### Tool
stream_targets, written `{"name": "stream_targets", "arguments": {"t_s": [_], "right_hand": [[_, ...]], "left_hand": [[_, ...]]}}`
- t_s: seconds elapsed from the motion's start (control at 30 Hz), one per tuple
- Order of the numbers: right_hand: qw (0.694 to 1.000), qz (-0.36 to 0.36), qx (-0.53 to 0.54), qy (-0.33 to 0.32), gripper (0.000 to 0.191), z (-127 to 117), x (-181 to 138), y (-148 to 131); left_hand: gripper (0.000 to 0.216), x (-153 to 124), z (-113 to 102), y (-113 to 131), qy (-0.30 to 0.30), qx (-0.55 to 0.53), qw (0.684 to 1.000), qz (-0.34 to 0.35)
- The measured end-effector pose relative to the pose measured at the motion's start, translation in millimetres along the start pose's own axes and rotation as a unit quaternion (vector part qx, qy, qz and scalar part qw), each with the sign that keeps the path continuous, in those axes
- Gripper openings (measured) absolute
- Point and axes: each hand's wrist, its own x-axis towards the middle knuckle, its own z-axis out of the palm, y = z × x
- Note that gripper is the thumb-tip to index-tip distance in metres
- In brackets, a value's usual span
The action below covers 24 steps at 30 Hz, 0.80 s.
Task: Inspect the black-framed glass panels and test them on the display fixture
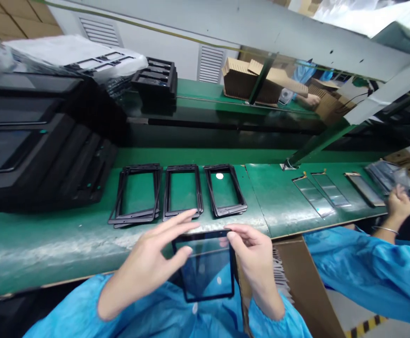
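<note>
A clear glass panel with a black border [208, 297] hangs tilted over my lap, just off the bench edge. My right hand [256, 256] pinches its upper right corner between thumb and fingers. Over its upper left corner, my left hand [152, 260] has its fingers stretched out and thumb apart; whether the thumb touches the panel I cannot tell. Beyond my hands lie three loose stacks of black rectangular frames: a left stack [134, 218], a middle stack [182, 215] and a right stack [230, 210].
Black trays [81, 164] are piled high at the left. Glass panels with small connector tails [312, 197] lie along the green bench [261, 188] at right, near a co-worker's hand [398, 204]. A cardboard box [299, 277] stands below the bench. A green post [317, 145] rises behind.
</note>
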Motion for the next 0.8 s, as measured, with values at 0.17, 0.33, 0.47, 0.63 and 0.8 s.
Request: {"name": "stream_targets", "arguments": {"t_s": [0.17, 0.33, 0.47, 0.63, 0.8], "right_hand": [[0.990, 0.051, 0.041, -0.126, 0.050, -1, 4, 6], [0.983, 0.132, 0.000, -0.127, 0.037, -52, 9, 31], [0.988, 0.139, 0.058, -0.039, 0.038, -61, 3, 42], [0.996, 0.087, 0.016, 0.029, 0.046, -43, -5, 35], [0.997, 0.046, 0.019, 0.060, 0.042, -37, -9, 36]], "left_hand": [[0.057, 7, 3, 10, -0.154, 0.018, 0.988, 0.009], [0.040, 3, -1, -2, -0.048, -0.205, 0.966, -0.153], [0.040, -2, -1, -10, 0.016, -0.248, 0.954, -0.165], [0.046, -3, 3, -4, 0.061, -0.269, 0.944, -0.181], [0.049, -5, 5, -1, 0.091, -0.270, 0.940, -0.188]]}}
